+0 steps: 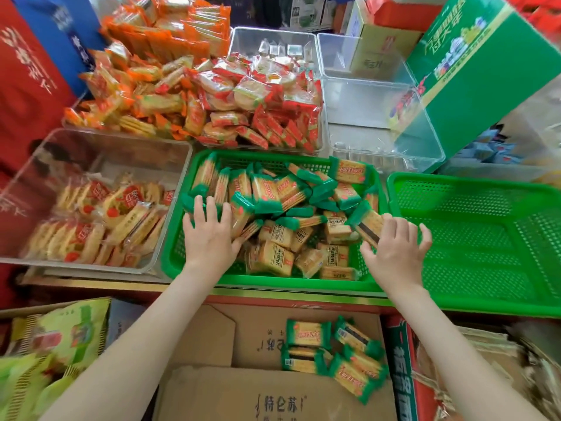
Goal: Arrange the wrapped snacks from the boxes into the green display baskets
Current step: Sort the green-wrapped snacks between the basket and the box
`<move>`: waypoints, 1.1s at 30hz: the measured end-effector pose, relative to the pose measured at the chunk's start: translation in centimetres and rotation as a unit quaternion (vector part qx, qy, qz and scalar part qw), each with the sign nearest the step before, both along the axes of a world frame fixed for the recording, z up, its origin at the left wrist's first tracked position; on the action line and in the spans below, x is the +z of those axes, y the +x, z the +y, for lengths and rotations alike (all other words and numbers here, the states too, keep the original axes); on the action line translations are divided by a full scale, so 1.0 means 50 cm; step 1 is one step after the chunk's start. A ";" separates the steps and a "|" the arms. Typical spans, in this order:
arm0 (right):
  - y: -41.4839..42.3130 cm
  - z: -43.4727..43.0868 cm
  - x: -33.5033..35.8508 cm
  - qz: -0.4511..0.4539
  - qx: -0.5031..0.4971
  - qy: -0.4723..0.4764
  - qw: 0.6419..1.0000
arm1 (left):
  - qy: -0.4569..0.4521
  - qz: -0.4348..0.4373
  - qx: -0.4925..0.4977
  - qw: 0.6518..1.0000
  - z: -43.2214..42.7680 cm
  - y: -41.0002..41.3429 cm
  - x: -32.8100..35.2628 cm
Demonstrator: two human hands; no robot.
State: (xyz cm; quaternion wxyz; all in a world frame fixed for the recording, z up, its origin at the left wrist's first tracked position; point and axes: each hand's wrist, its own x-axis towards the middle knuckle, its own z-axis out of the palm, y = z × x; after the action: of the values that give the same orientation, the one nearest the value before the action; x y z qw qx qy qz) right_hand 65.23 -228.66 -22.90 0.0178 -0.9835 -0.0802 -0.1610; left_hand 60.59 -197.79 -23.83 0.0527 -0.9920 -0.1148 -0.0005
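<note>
Single head view, wide-angle, facing forward-down, close over green basket (273,282), cardboard box (264,396).

two green baskets: a centre basket (176,253) and a right basket (473,244). green-wrapped snacks (273,189) in the centre basket: several dozen, too overlapped for an exact count. loose green-wrapped packs (308,333) in the cardboard box (212,338): about five. cardboard boxes lying open: one. clear bins (379,135): at least four, others possibly hidden under piles. large green cartons (485,86): one. hands: two, left hand (209,235) and right hand (397,247).
</note>
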 end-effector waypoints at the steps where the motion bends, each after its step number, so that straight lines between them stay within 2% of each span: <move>1: -0.002 0.013 0.000 0.007 0.015 0.030 0.999 | -0.010 0.003 0.003 1.000 0.002 -0.001 0.000; 6: 0.019 0.112 -0.005 0.130 0.182 0.117 0.968 | -0.041 -0.011 0.001 0.999 0.012 0.001 0.001; 11: 0.055 0.188 -0.018 0.206 0.197 0.079 0.955 | -0.022 -0.027 -0.013 0.999 0.039 -0.002 -0.017; 15: 0.060 0.206 -0.028 0.182 0.204 0.031 0.961 | -0.042 -0.107 -0.051 0.992 0.038 -0.009 -0.027; 18: 0.056 0.203 -0.048 0.121 0.241 -0.032 0.962 | -0.041 -0.175 -0.085 0.980 0.033 -0.026 -0.026; 23: 0.046 0.197 -0.049 0.023 0.231 -0.018 0.973 | -0.074 -0.249 -0.127 0.957 0.019 -0.068 -0.022; 27: 0.031 0.192 -0.033 -0.010 0.248 0.046 0.968 | -0.116 -0.292 -0.170 0.934 -0.003 -0.114 -0.007; 30: -0.016 0.188 -0.011 -0.017 0.248 0.135 0.959 | -0.117 -0.297 -0.209 0.924 -0.016 -0.168 -0.005; 33: -0.103 0.167 -0.001 0.040 0.239 0.216 0.946 | -0.101 -0.285 -0.252 0.919 -0.028 -0.232 -0.030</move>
State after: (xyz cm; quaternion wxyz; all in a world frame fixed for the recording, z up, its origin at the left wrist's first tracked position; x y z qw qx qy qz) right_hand 60.07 -220.33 -22.97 0.2714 -0.9135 -0.2758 -0.1261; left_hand 49.00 -199.17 -25.32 -0.0842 -0.9461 0.1291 -0.2847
